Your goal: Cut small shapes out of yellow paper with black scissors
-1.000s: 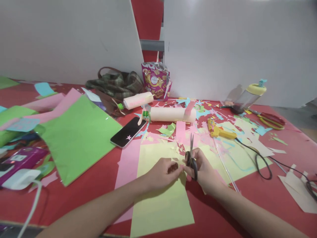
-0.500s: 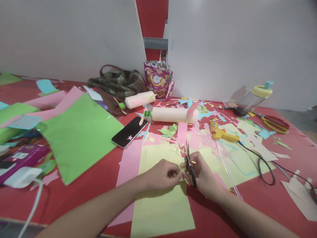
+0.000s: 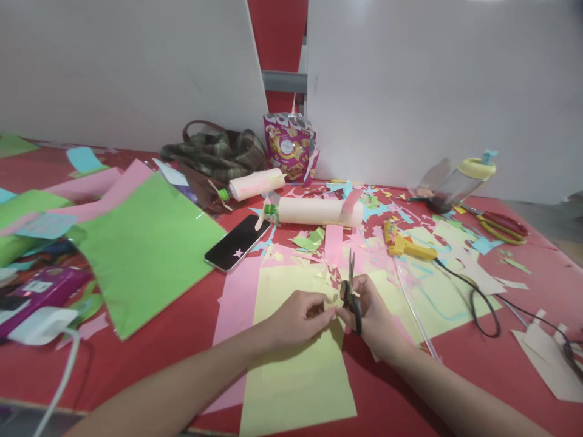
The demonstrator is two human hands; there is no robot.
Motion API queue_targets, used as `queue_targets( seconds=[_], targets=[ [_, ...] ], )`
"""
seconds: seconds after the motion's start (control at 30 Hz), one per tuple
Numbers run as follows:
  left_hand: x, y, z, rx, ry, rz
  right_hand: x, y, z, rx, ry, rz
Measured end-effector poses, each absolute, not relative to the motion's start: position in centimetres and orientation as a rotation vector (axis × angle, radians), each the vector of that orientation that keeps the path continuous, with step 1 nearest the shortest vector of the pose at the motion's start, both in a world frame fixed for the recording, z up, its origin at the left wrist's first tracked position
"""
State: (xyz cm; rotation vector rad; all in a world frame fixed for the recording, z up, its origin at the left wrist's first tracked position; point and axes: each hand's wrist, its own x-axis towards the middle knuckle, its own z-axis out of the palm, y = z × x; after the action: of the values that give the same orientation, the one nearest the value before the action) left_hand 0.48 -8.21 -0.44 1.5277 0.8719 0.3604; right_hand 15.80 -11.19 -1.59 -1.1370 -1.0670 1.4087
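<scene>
I'm watching the right hand (image 3: 371,315) close firmly around the black-handled scissors (image 3: 351,297), blades pointing up and away from the body, nearly together with only a slim gap showing. Just beside it, the left hand (image 3: 303,318) has its fingers curled, thumb and fingertips meeting close to the right thumb; I can't tell whether anything small is pinched in there. The scissors sit between the hands and the litter of cuttings, with the upper part of a pale yellow sheet (image 3: 296,382) under them, and that sheet overlaps a pink strip (image 3: 232,315) on the red table (image 3: 182,315). Up ahead I've got a phone (image 3: 237,240), dark screen up, 1 small pink star (image 3: 237,253) lying on it. Beyond that, 2 paper-wrapped bottles lie on their sides: the longer bottle (image 3: 310,211) nearer, the shorter bottle (image 3: 257,184) behind, both with green caps. Over on the right there's a yellow glue gun (image 3: 407,247) trailing its black cord (image 3: 473,303), and further out another pair of scissors with red and yellow handles (image 3: 505,227), near a tilted clear cup (image 3: 467,182). Left of the phone, a big green sheet (image 3: 150,261) spreads wide, while a purple snack bag (image 3: 290,147) stands against the back.
</scene>
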Motion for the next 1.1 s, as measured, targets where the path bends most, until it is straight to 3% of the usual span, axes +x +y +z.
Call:
queue_targets(
  seconds=[0.4,0.7,1.1],
  targets=[
    [0.0,-6.8,0.4,1.434,0.886,0.492,16.4,-11.1,-1.4,-1.013,-1.002,1.618],
    [-1.0,-3.7,3.7,1.635,0.911,0.626,17.1,-11.0,1.3,-0.95,-1.199,1.781],
    [0.0,-2.8,5.2,2.013,0.899,0.41,17.0,-11.5,0.7,-0.882,-1.242,1.741]
  ],
)
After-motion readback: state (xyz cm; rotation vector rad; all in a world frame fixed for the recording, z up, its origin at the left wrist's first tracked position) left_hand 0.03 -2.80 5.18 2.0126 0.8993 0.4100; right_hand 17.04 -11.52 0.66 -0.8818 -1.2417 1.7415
